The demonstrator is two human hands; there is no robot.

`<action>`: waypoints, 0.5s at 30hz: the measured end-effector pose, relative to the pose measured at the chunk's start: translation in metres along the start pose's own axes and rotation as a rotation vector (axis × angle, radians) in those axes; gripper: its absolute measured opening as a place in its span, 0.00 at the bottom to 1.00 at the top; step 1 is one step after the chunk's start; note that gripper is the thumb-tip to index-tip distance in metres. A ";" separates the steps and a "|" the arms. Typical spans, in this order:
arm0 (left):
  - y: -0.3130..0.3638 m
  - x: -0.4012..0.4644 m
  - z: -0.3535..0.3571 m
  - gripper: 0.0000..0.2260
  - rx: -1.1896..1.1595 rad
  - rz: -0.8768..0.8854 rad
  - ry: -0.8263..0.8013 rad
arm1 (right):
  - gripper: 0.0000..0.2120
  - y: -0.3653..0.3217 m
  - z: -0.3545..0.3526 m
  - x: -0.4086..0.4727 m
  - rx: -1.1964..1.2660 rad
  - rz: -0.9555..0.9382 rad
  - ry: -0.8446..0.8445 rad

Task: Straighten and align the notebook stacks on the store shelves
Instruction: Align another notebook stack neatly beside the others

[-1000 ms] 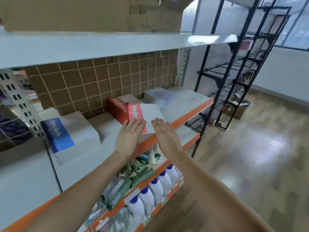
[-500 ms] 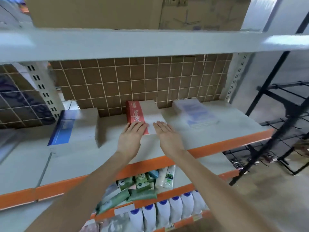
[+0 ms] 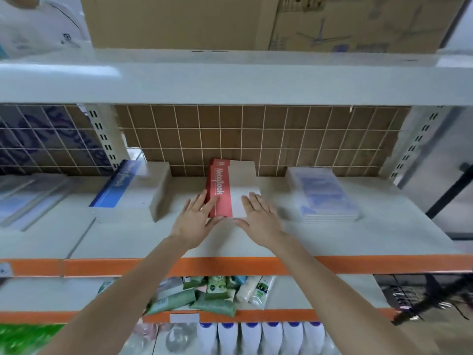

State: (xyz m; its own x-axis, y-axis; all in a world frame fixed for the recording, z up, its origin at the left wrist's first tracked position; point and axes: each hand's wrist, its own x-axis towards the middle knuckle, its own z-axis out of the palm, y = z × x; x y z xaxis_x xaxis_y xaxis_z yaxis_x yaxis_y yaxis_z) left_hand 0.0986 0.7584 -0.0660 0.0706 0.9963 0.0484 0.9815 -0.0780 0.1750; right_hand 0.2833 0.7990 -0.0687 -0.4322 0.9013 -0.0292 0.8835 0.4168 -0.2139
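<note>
- Nearest, white bottles (image 3: 258,338) and green packets (image 3: 204,295) fill the lower shelves
- On the grey shelf (image 3: 332,239), the left hand (image 3: 195,221) and right hand (image 3: 259,217) lie flat, fingers straight and released, pressing the near end of the red notebook stack (image 3: 221,188)
- The stack lies mid-shelf, reaching back to the brown tiled wall (image 3: 256,137), between a blue-covered stack (image 3: 128,190) and a pale blue stack (image 3: 325,193)

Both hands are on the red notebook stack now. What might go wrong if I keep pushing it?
1. The left hand and right hand lie flat on the top of the red notebook stack, so a push may slide only the upper books and skew it.
2. Its rear already sits near the tiled back wall; pushing further could jam it.
3. Drifting sideways might bump the blue notebook stack.
</note>
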 end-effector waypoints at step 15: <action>-0.012 0.017 -0.007 0.26 -0.120 0.008 0.109 | 0.37 0.027 0.001 0.018 0.328 0.077 0.213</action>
State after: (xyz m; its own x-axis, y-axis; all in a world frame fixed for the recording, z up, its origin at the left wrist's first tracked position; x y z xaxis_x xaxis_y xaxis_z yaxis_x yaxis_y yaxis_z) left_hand 0.0869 0.7758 -0.0600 0.0524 0.9865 0.1552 0.9522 -0.0962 0.2899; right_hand 0.2988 0.8262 -0.0764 -0.2899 0.9470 0.1385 0.7922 0.3186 -0.5205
